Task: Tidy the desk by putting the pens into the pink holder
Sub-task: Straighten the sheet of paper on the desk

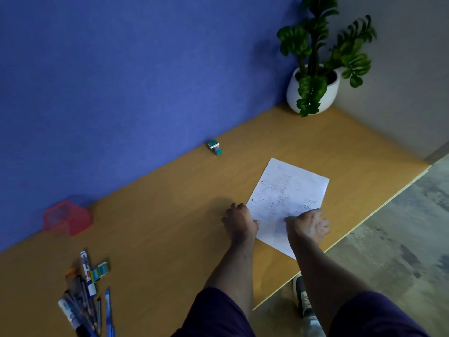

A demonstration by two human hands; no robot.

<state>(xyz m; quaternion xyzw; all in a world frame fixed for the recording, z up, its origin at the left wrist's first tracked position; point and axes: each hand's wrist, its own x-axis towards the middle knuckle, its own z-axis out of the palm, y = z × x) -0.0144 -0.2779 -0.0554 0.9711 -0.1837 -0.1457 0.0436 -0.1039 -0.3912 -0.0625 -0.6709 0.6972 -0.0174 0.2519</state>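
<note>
A pink mesh holder stands against the blue wall at the left of the wooden desk. Several pens and markers lie in a loose pile at the desk's near left corner. My left hand rests with curled fingers on the desk at the left edge of a printed sheet of paper. My right hand lies on the paper's near right part, fingers bent. Both hands are far to the right of the pens and the holder. Neither hand holds a pen.
A small teal and white object sits by the wall. A sticky-note pad lies beside the pens. A potted plant fills the far right corner. The desk's front edge runs close to the paper; a shoe shows on the floor below.
</note>
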